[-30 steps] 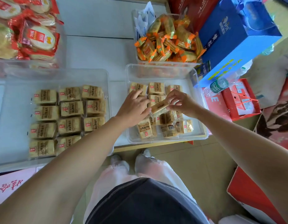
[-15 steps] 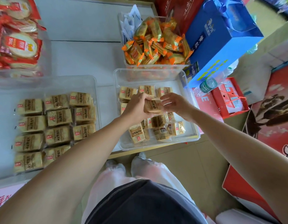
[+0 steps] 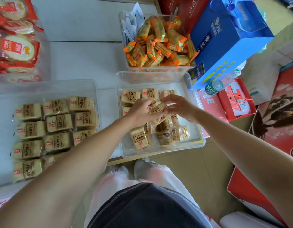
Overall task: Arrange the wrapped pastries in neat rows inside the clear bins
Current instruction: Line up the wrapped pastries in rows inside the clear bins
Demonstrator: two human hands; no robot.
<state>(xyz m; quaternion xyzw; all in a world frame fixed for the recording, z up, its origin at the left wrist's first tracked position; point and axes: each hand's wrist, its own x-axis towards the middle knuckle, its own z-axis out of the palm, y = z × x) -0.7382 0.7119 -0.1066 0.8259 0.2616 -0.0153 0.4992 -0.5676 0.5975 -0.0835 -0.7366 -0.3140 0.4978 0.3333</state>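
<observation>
Since a second ago the pastry has come up off the pile and tipped onto a slant, and my left hand has closed in on it. Right now it's held over the middle of the right bin. My left hand is curled round its near-left end and my right hand pinches the other end, with the spare fingers fanned out. I'm using both hands because I want to square it up label-side up before it goes down, I think. The back row already has three lying flat side by side against the far wall, and a second row looks started at the left under my hand, though I can't see much of it. Next spot is probably right beside that. The pile at the near end is still a jumble, some on edge, one upside down, so there's plenty left. The left bin is the look I'm going for, with tidy rows and labels all facing the same way. Both bins sit on the worktop.
</observation>
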